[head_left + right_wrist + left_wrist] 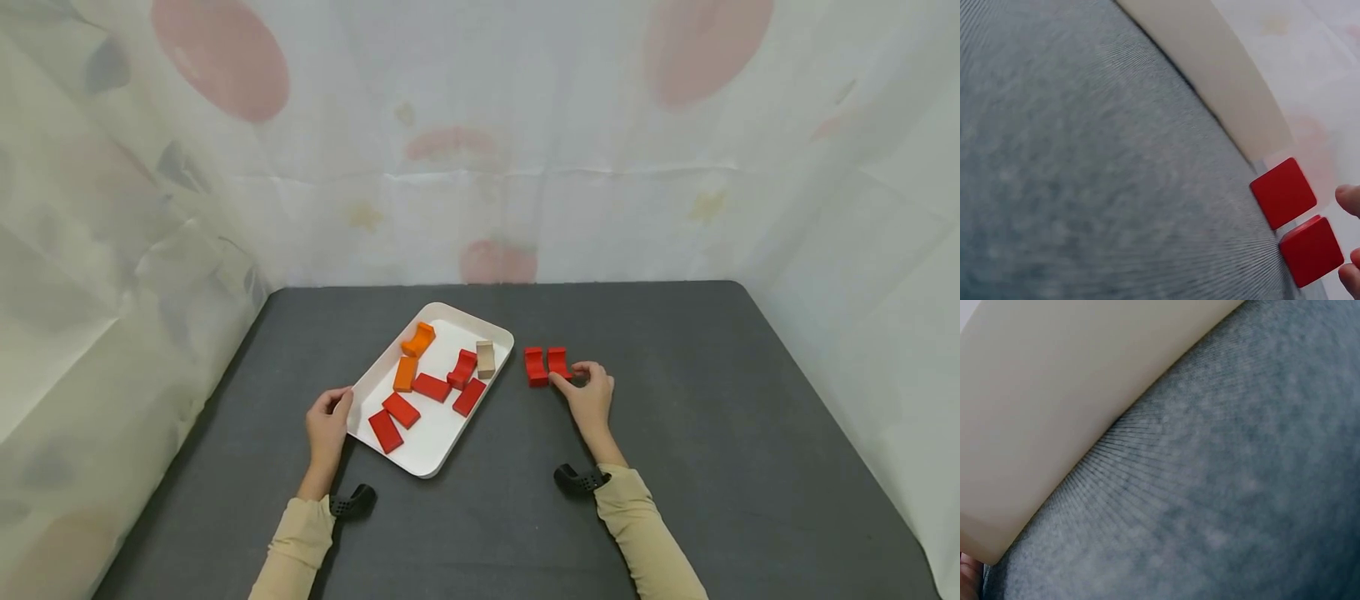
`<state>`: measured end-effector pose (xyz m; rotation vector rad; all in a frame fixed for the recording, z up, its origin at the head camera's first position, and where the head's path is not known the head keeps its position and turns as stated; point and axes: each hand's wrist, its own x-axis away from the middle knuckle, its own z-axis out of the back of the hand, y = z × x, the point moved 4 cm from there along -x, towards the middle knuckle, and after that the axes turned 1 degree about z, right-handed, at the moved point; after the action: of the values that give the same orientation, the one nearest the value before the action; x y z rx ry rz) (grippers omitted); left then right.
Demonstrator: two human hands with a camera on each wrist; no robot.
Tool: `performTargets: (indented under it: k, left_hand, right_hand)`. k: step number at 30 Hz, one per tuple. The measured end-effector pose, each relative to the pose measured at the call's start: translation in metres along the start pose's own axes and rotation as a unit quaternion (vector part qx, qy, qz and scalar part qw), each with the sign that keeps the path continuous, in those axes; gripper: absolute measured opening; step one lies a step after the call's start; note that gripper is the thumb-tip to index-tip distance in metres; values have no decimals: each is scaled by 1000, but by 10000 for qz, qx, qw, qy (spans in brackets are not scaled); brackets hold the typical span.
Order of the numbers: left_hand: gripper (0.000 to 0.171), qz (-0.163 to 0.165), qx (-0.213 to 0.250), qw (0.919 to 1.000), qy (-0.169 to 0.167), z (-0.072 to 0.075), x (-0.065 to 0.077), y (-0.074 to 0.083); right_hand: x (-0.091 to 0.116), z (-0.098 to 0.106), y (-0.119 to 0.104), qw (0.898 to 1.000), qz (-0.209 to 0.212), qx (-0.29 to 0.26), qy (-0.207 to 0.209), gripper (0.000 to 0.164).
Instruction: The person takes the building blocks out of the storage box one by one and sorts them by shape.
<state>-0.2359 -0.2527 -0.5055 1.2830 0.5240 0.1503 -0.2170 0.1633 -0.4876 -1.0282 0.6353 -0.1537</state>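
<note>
At the near left side of the white tray [442, 425], my left hand [327, 425] pinches the rim between thumb and fingers. In the left wrist view the tray's outer wall [1054, 400] fills the upper left. To the right of the tray stand two red blocks with curved hollows, a left one [535, 367] and a right one [557, 361], side by side. My right hand [592, 400] is at the right block, thumb and fingertips parted around its top. The right wrist view shows those fingertips [1349, 199] just above the block [1312, 251], spread apart.
Inside the tray lie several red blocks [401, 410], two orange blocks [406, 374] and one beige block [485, 360]. The tray sits slanted on the dark grey table [712, 433]. Patterned white cloth [600, 217] hangs behind and at both sides.
</note>
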Motion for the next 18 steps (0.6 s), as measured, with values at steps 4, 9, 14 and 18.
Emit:
performTargets:
  k: [4, 9, 14, 18]
  left_hand:
    - [18, -6, -34, 10000, -2, 1, 0, -1]
    - [19, -3, -106, 9999, -12, 0, -2, -2]
    - [17, -23, -63, 10000, 50, 0, -1, -3]
    - [17, -44, -19, 10000, 56, 0, -1, -2]
  right_hand:
    - [-4, 0, -7, 9999, 18, -121, 2, 33]
    - [-7, -4, -17, 9998, -15, -191, -41, 32]
    - [-10, -14, -29, 9992, 2, -345, -222, 34]
    - [-13, -23, -38, 9983, 93, -385, -431, 34]
